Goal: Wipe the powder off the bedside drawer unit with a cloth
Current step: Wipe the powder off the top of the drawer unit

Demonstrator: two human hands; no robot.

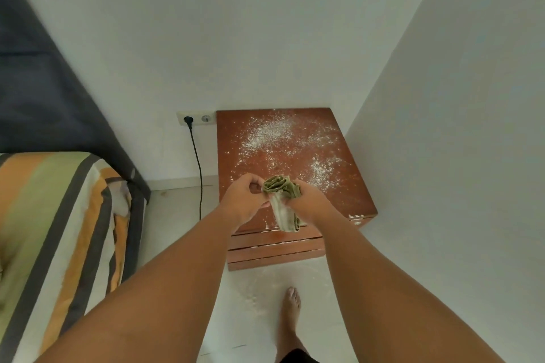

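Observation:
The reddish-brown bedside drawer unit point(348, 186) stands in the corner, its top scattered with white powder point(267, 134), thickest toward the back and at the right. Both my hands hover over its front edge. My right hand point(306, 200) grips a bunched green and white cloth point(283, 197), whose tail hangs down past the drawer fronts. My left hand point(243, 200) pinches the cloth's left edge with its fingertips. The cloth is held above the surface, apart from the powder.
A bed with a striped cover point(56, 230) lies at the left, dark headboard point(44, 91) behind it. A black cable point(199, 174) hangs from a wall socket point(194, 118) beside the unit. White walls close in behind and right. My bare foot point(290, 312) stands on the floor, where some powder lies.

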